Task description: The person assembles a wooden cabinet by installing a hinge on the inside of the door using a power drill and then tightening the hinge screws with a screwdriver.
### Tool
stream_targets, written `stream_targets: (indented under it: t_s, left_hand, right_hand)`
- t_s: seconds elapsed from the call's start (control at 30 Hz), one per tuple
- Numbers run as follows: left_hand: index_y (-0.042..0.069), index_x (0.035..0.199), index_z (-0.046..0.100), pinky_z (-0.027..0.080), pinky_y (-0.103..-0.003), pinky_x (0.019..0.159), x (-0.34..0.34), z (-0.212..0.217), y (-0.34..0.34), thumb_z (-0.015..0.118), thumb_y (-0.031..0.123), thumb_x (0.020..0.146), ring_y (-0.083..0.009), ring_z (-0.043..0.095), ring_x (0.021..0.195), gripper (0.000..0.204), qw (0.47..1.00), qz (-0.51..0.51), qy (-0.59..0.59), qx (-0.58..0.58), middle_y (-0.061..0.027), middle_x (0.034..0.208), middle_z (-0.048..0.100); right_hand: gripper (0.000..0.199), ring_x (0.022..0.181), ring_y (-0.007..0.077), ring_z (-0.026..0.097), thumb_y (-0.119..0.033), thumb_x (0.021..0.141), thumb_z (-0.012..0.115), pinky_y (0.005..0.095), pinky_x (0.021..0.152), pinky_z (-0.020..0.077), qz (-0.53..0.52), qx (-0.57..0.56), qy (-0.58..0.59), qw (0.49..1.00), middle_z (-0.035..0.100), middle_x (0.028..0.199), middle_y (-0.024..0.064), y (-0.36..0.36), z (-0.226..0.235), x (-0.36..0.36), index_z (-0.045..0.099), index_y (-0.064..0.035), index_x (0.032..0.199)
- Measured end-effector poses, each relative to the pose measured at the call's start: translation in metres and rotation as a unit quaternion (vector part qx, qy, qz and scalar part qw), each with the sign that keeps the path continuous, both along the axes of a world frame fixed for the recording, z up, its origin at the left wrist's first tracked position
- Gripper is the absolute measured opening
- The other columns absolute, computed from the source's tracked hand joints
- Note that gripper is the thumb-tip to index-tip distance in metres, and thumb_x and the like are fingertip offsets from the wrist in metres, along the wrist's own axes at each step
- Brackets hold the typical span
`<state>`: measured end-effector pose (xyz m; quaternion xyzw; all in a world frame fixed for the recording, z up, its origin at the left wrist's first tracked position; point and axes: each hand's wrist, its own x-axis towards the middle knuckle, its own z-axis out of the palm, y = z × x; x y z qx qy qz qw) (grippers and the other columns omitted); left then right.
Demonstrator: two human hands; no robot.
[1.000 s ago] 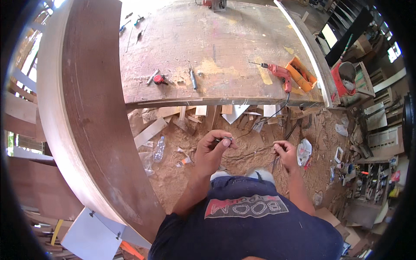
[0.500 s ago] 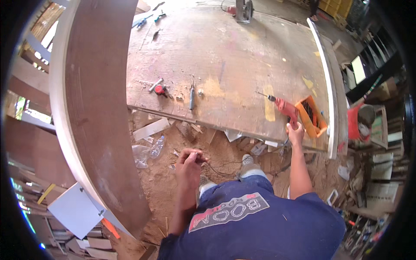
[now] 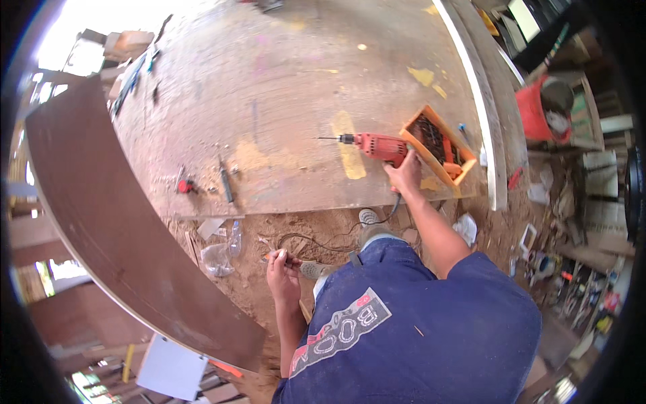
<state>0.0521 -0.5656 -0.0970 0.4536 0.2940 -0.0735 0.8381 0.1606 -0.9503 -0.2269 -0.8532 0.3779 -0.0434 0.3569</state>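
Note:
My right hand (image 3: pixel 405 173) grips the handle of a red electric drill (image 3: pixel 373 144) that lies on the big plywood worktop (image 3: pixel 289 87), its bit pointing left. An orange tray (image 3: pixel 437 145) holding small parts sits just right of the drill. My left hand (image 3: pixel 282 269) hangs low over the sawdust floor, fingers closed on a small thin object with an orange end; what it is I cannot make out. The drill's black cable (image 3: pixel 316 242) trails across the floor between my hands.
A long curved brown board (image 3: pixel 114 222) sweeps along the left. On the worktop's near edge lie a small red-handled tool (image 3: pixel 185 185) and a dark chisel-like tool (image 3: pixel 226 182). A white curved strip (image 3: pixel 488 114), a red bucket (image 3: pixel 538 108) and cluttered shelves stand at the right.
My right hand rose from the floor to the worktop and closed on the drill handle. My left hand stayed low with its small object. The view shifted closer over the worktop.

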Motion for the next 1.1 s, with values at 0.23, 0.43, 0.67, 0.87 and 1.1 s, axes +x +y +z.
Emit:
stream_targets:
  t_s: [0.23,0.43,0.67,0.87,1.1]
  left_hand:
    - [0.005,0.102,0.063,0.052,-0.03,0.074,0.083,-0.015,-0.062,0.062,0.01,0.098,-0.0143,0.06,0.079,0.007,0.986,-0.151,0.015,0.074,-0.0039,0.088,0.062]
    - [0.004,0.099,0.061,0.054,-0.033,0.077,0.095,-0.013,-0.088,0.059,0.007,0.098,-0.0154,0.062,0.081,0.003,0.969,-0.239,0.019,0.063,-0.0047,0.09,0.062]
    - [0.004,0.096,0.06,0.054,-0.032,0.075,0.097,-0.079,-0.06,0.058,0.006,0.098,-0.0177,0.063,0.079,0.004,0.95,-0.298,0.053,0.072,-0.0086,0.09,0.065]
    - [0.003,0.097,0.06,0.054,-0.032,0.075,0.112,-0.048,-0.108,0.057,0.006,0.098,-0.018,0.063,0.079,0.004,0.958,-0.278,0.047,0.057,-0.009,0.088,0.064]
    - [0.005,0.098,0.058,0.053,-0.034,0.077,0.088,-0.057,-0.145,0.058,0.011,0.096,-0.018,0.061,0.084,0.007,0.975,-0.194,0.06,0.086,-0.0058,0.09,0.06]
  right_hand:
    - [0.087,0.123,0.0463,0.055,-0.036,0.077,0.086,0.0529,0.103,0.0477,0.041,-0.026,-0.08,0.996,0.057,0.131,0.0293,0.0,-0.015,-0.024,0.043,0.0039,0.142]
    - [0.023,0.089,0.0255,0.074,-0.017,0.093,0.071,0.0361,0.079,0.0586,0.031,0.096,-0.182,0.978,0.074,0.102,0.0134,-0.038,0.027,-0.066,0.073,-0.0006,0.108]
    - [0.018,0.088,0.0277,0.075,-0.015,0.096,0.068,0.0386,0.076,0.0584,-0.049,0.028,-0.101,0.993,0.076,0.098,0.0168,-0.129,0.068,-0.054,0.074,-0.0035,0.109]
    - [0.032,0.101,0.0385,0.072,-0.014,0.089,0.059,0.0452,0.094,0.0559,0.185,-0.098,0.204,0.956,0.074,0.106,0.0231,-0.171,0.023,0.007,0.076,-0.0028,0.114]
    - [0.046,0.107,0.0412,0.069,-0.014,0.086,0.055,0.0486,0.094,0.054,0.287,0.089,0.114,0.947,0.073,0.109,0.0246,-0.182,0.049,0.005,0.068,-0.0062,0.129]
